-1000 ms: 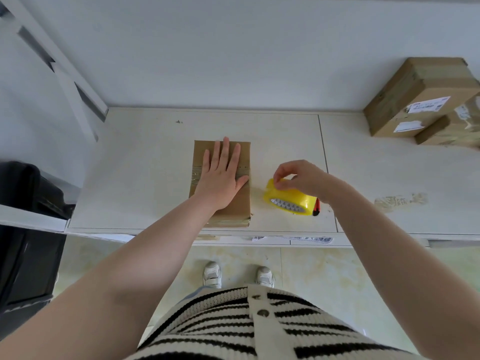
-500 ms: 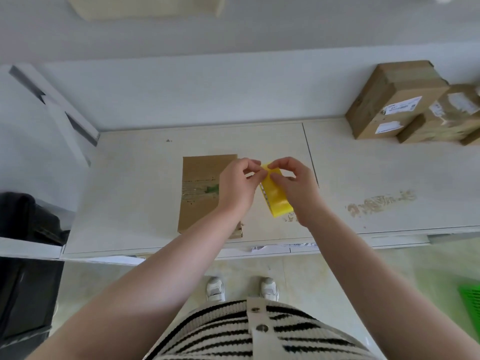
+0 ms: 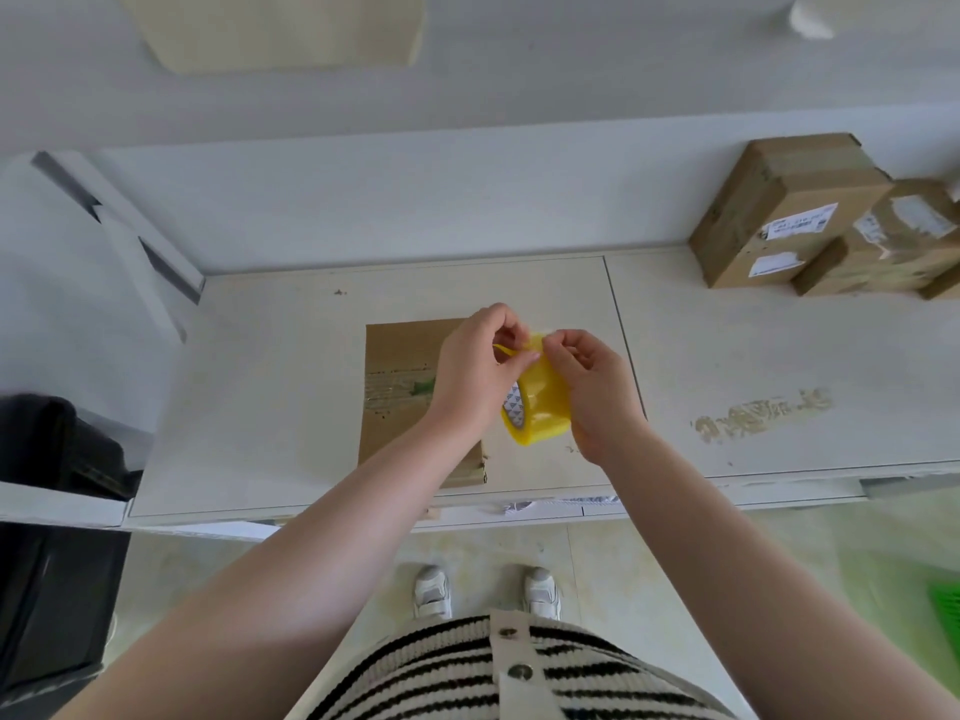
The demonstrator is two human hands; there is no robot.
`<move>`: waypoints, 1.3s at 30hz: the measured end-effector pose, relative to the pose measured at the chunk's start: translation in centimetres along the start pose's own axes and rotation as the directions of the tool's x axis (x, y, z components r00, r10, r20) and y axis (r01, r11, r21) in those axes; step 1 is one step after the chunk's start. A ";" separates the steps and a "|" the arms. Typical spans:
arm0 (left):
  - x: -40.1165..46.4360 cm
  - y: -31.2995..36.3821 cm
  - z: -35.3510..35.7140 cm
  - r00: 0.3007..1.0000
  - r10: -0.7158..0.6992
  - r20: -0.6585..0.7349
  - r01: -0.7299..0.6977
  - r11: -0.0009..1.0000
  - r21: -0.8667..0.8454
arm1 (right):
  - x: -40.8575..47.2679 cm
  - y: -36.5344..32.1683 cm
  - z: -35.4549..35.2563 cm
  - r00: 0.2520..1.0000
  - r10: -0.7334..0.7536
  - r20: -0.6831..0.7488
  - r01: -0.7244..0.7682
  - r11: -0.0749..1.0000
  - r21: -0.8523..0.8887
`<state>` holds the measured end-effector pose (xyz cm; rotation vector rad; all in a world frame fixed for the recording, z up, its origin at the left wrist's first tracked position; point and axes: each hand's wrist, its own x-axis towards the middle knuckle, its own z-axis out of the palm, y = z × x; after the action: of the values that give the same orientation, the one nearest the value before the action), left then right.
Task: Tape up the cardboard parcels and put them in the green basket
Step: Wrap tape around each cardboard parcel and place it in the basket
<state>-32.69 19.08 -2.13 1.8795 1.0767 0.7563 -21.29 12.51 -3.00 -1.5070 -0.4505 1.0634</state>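
Note:
A flat brown cardboard parcel (image 3: 400, 387) lies on the white table (image 3: 260, 407), partly hidden by my left forearm. Just right of it and above the table I hold a yellow tape roll (image 3: 540, 407) between both hands. My right hand (image 3: 592, 387) grips the roll from its right side. My left hand (image 3: 478, 371) pinches the loose end of the tape at the top of the roll. A corner of the green basket (image 3: 948, 610) shows on the floor at the far right.
Several brown taped parcels (image 3: 789, 210) with white labels are stacked at the table's back right against the wall. A black object (image 3: 52, 511) stands left of the table. My white shoes (image 3: 485, 592) are on the tiled floor below the table's front edge.
My left hand left the parcel's top and joined my right hand at the roll. The roll rose off the table, and its loose end now stands out between my fingers.

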 end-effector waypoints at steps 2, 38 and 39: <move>0.1 0.1 -0.2 0.998 0.062 -0.031 -0.061 0.997 0.044 | 0.0 -0.3 0.3 0.999 0.037 -0.010 -0.037 0.999 0.033; 2.1 0.9 -1.9 0.914 -0.402 -0.057 0.313 0.787 -0.531 | 3.7 -1.3 -2.6 0.981 0.193 0.020 -0.169 0.901 -0.400; 2.1 1.0 -1.9 0.909 -0.416 -0.031 0.332 0.766 -0.551 | 3.7 -0.7 -2.5 0.941 0.334 0.050 -0.296 0.888 -0.353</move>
<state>-32.88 21.31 -0.12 1.0967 1.1444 0.8619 -17.19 14.13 -3.96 -1.8815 -0.4951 1.3812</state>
